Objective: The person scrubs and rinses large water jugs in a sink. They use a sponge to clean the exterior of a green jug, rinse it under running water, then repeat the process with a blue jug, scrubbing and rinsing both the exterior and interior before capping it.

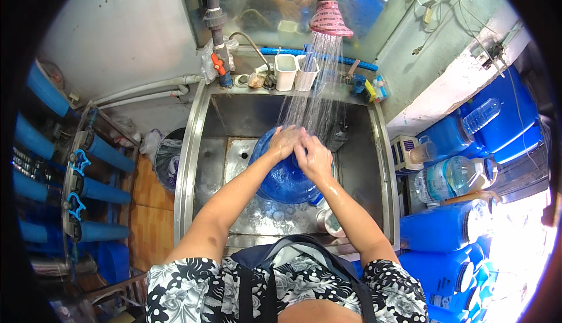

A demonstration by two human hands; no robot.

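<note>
A large round blue plastic water bottle [285,180] stands in the stainless steel sink [189,160] under running water. Over its top, my left hand [285,141] and my right hand [314,158] meet, wet and with bent fingers. Whether either one grips the bottle or something small between them cannot be made out. Water falls just beyond them from a shower outlet wrapped in pink cloth [330,20]. A white round container [330,223] lies in the sink near my right forearm, beside a blue-and-white item [317,199].
White plastic containers [286,75] stand on the back ledge by a pipe with an orange valve handle [217,64]. Blue jugs [434,226] and a clear bottle [445,178] line the right side. Left are blue filter housings [105,191] and a lined bin [169,160].
</note>
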